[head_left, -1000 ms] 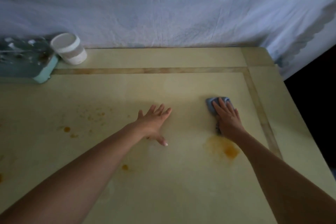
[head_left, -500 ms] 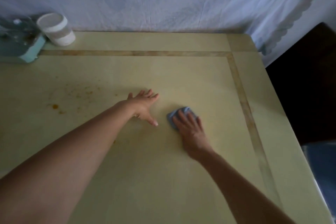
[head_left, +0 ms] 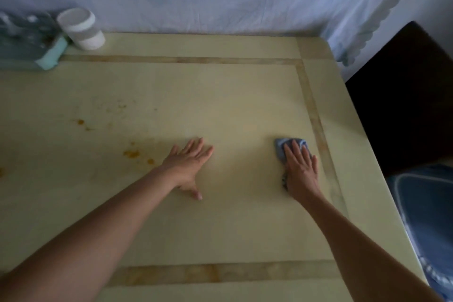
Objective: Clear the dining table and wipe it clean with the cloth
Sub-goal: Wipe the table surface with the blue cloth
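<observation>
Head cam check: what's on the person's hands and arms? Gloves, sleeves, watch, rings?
Nothing worn that shows. The left hand and right hand are ungloved, with no rings visible. The left forearm and right forearm are bare all the way to the frame edge: no sleeves, watch or bands.

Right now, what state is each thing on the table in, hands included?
left hand, flat on the table, fingers straight, holds nothing.
right hand, flat, presses the cloth down.
cloth, bunched, mostly under the right hand.
table, orange stains left of the left hand, not yet wiped.
white jar, upright at the far left, top closed.
</observation>
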